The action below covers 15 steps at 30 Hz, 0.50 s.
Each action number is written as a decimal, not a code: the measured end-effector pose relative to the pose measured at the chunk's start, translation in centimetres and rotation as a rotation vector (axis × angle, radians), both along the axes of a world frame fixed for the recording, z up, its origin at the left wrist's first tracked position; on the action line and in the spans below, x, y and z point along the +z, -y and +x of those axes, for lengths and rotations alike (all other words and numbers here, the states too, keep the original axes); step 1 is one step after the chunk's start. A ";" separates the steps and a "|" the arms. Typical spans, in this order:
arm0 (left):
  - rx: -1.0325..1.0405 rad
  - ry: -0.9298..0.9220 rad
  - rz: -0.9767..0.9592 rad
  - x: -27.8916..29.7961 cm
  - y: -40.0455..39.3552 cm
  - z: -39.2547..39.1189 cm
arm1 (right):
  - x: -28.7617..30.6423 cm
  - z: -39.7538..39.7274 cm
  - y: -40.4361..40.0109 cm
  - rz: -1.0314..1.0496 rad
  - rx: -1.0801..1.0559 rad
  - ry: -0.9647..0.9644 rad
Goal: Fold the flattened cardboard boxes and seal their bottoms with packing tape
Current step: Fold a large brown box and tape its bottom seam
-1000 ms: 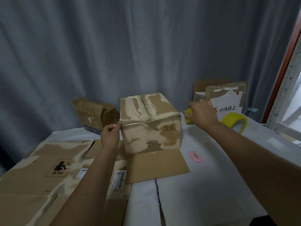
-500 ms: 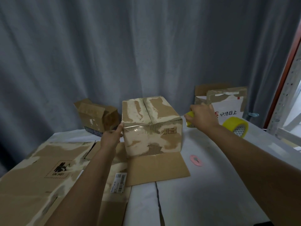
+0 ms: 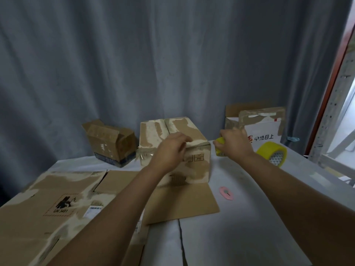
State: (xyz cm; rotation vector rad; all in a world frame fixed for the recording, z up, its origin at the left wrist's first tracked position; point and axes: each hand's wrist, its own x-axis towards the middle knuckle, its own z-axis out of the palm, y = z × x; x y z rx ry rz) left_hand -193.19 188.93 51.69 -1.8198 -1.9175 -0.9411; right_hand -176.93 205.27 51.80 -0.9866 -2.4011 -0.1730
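So the table (image 3: 240, 237) has a whitish cover on it, with a seam running toward the near edge, and there's a grey curtain (image 3: 153, 64) hanging right behind it. Some kind of metal frame (image 3: 330, 112) with a red strip on the far right.

The box (image 3: 194, 150) stands folded in the middle of the table, one loose flap (image 3: 182, 202) lying flat toward the camera. Clear tape (image 3: 146, 156) shows on its near left corner. Left hand (image 3: 169, 150) sits on the box's near top edge, fingers bent down over the top; can't tell if it's pinching anything or just pressing. Right hand (image 3: 234, 144) is just off the box's right side, fingers wrapped round a yellow tape roll (image 3: 220, 145), mostly hidden by the hand.

Other stuff: a second yellow roll (image 3: 272, 153) further right, a pink tool (image 3: 226, 193) on the cover near the flap, flat cardboard (image 3: 48, 208) on the left, a small open box (image 3: 111, 144) at the back left, and a white box (image 3: 263, 131) with print at the back right.
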 end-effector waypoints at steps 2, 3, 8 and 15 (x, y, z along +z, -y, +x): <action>-0.043 -0.041 -0.093 0.0 -2.0 0.7 | -0.1 0.3 -0.1 -0.001 0.013 -0.006; -0.042 -0.066 -0.147 -0.2 -2.6 0.7 | -0.1 0.4 -0.1 -0.005 0.017 -0.006; 0.012 -0.140 -0.193 -1.1 -3.0 0.1 | 0.2 0.2 -0.6 -0.007 0.039 0.010; 0.063 -0.189 -0.202 -1.1 -2.8 0.3 | 0.2 0.4 -1.3 -0.071 -0.024 0.011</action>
